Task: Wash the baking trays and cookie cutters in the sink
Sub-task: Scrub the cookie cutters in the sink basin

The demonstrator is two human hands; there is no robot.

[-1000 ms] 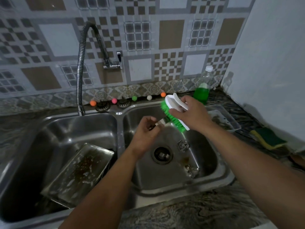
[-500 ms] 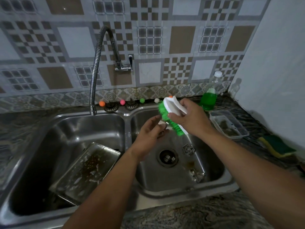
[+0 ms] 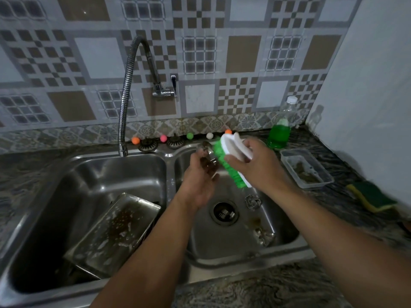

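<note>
Since the frame 1.0 s ago, both hands have risen toward the back rim of the right basin, w/ the brush still against the cutter.

Cookie cutter (image 3: 208,162): small metal piece, blurred, shape cannot be told. Left hand (image 3: 198,181) holds it above the right basin, fingers curled round it, thumb side up. Right hand (image 3: 259,168) grips the scrub brush (image 3: 229,161) by its white handle, fingers wrapped over the top, none spread. Green bristles face left and touch the cutter.

Sink (image 3: 170,181), double-bowl steel. Right basin: two more cutters lie on the floor, one (image 3: 252,201) just right of the drain (image 3: 223,212), one (image 3: 264,236) near the front-right corner; brown residue between them. Left basin: baking tray (image 3: 115,232) leans tilted, upper edge toward the divider, surface spotted w/ brown crust and suds.

Faucet (image 3: 126,90): flexible hose type, wall-mounted, nozzle hangs at the back rim of the left basin. Two strainers and a row of small coloured balls (image 3: 163,138) sit along the back ledge.

Counter, right side: bottle of green liquid (image 3: 280,130) upright near the corner; clear plastic container (image 3: 305,168) just in front of it, holding dirty residue; green-and-yellow sponge (image 3: 372,196) farther right, apart from the container.
</note>
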